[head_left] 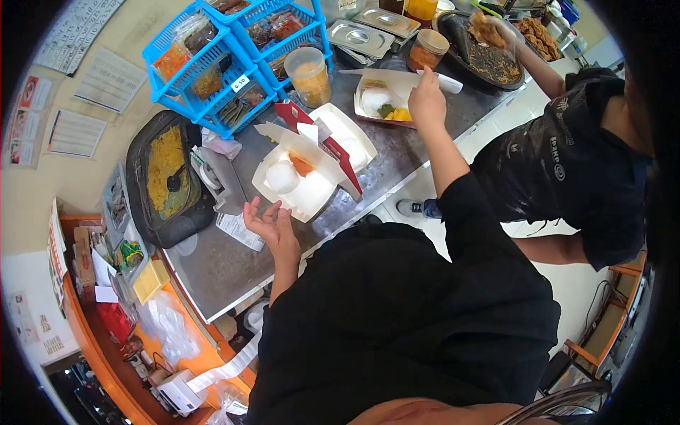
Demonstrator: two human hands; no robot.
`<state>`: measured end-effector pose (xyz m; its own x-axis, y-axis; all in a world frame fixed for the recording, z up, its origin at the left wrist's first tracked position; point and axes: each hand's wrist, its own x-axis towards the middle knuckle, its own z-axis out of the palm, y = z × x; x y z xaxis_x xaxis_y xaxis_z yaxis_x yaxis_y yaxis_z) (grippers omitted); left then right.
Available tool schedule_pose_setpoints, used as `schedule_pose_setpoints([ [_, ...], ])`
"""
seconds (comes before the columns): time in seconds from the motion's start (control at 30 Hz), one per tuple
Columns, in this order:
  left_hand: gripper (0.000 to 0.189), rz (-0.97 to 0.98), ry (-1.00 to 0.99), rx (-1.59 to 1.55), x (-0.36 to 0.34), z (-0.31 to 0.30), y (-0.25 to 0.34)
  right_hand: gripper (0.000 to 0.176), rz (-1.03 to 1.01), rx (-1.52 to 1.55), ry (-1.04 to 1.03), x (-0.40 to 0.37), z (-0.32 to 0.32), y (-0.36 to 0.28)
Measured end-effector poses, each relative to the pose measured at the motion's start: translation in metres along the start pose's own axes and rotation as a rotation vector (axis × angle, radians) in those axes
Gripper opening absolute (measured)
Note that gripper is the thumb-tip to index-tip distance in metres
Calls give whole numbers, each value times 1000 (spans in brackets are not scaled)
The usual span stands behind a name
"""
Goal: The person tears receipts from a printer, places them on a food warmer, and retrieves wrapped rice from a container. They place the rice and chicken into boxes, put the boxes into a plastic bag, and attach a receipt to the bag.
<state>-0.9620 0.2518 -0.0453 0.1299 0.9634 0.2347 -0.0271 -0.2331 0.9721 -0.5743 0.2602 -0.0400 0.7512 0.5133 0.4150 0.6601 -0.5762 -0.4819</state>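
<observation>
Stainless-steel counter (pixel 227 273) fills the middle of the view, set against a beige wall hung with printed sheets at 10 o'clock. The left hand (pixel 271 225) is held palm up with its fingers loosely spread and slightly curled. It holds nothing and hovers just beside the white paper takeaway box (pixel 309 193), at that box's 7 o'clock corner. This box lies open near the centre of the counter, with a round mound of white rice and an orange morsel inside and a red-lined flap at its 3 o'clock side.

The right hand (pixel 427 100) reaches out to 1 o'clock, back of the hand to the camera and fingers drawn together. It is at the 3 o'clock edge of a second white paper box (pixel 373 79), which holds rice with green and yellow pieces. Whether the fingers pinch anything cannot be told.

A blue plastic basket rack (pixel 185 49) stands at 11 o'clock, with a clear plastic tub of yellow-orange food (pixel 309 76) just beside it. A black rectangular pan of yellow rice (pixel 167 177) sits at 9 o'clock. At 2 o'clock a co-worker in a black T-shirt (pixel 567 163) has a hand (pixel 499 32) on fried food over a dark oval tray (pixel 489 67).
</observation>
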Motion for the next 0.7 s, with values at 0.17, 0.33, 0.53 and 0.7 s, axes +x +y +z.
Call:
schedule_pose_setpoints([
  [0.17,67,-1,-32,-16,3,-5,3,29,-59,-102,-53,55,6,20],
  [0.33,67,-10,-23,-34,2,-17,-3,53,132,-87,44,57,1,43],
  [0.53,68,-44,-31,-10,3,-21,-1,65,355,-173,-72,51,3,67],
  [0.7,68,-90,-37,-52,3,-16,2,60,242,4,-111,58,14,77],
])
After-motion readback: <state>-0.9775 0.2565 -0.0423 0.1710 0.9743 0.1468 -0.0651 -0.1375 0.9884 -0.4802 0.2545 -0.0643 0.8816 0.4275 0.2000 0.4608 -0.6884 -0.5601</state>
